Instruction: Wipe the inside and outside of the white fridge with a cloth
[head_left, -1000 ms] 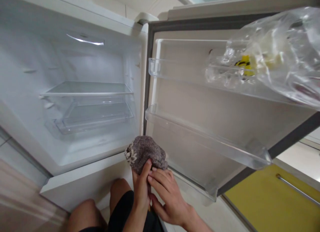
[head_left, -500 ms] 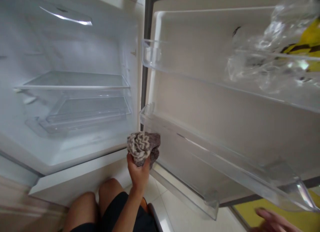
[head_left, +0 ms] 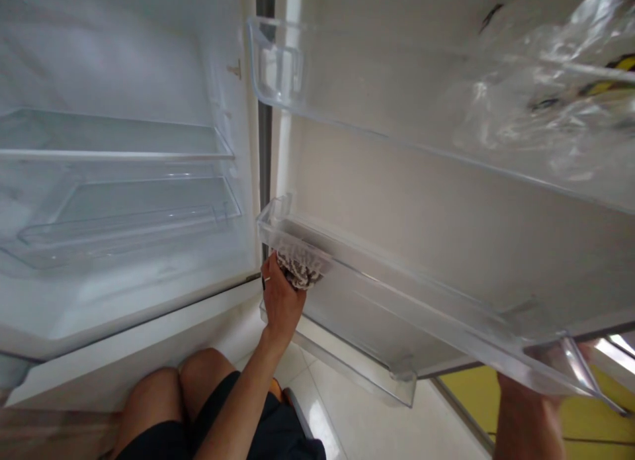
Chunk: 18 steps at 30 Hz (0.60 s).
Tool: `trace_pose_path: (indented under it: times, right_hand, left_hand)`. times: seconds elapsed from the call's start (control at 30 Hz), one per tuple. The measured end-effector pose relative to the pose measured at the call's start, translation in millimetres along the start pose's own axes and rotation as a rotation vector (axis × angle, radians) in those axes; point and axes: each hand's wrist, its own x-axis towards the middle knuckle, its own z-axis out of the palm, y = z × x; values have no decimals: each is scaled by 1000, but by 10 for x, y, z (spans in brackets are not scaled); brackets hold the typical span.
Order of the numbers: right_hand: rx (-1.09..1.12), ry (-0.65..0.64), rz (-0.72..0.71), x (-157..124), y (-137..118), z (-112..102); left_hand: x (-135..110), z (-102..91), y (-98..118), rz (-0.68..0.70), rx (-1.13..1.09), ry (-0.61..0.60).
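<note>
My left hand (head_left: 280, 302) is closed round a brown and white knitted cloth (head_left: 299, 269). It presses the cloth against the left end of the clear lower door bin (head_left: 421, 301) of an open fridge door. My right hand (head_left: 526, 407) reaches up at the lower right, under the bin's right end by the door's edge. Its fingers are hidden behind the plastic.
The clear upper door bin (head_left: 278, 69) holds a crumpled clear plastic bag (head_left: 536, 102) with something yellow inside. The fridge interior to the left has a glass shelf (head_left: 114, 154) and a clear drawer (head_left: 124, 215). My knees (head_left: 198, 380) are below. A yellow cabinet front (head_left: 610, 420) stands at the lower right.
My left hand has carried the cloth up and right, onto the lower door bin. My right hand left the cloth and moved to the door's lower right edge. The view has come closer.
</note>
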Motion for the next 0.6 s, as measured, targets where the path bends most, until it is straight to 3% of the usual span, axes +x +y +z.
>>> trace_pose_path:
  times: [0.07, 0.17, 0.3, 0.43, 0.6]
  right_hand:
    - [150, 79, 14, 44, 118, 137]
    - [318, 80, -2, 81, 284, 137]
    - [374, 0, -16, 179, 544, -11]
    - [389, 30, -13, 289, 760, -65]
    - [392, -16, -116, 403, 857, -20]
  left_hand:
    - [3, -28, -10, -11, 65, -70]
    - [7, -77, -24, -58, 134, -218]
    - [-29, -117, -37, -152, 84, -427]
    - [-94, -106, 49, -256, 104, -632]
    - [-145, -103, 215, -217, 269, -826]
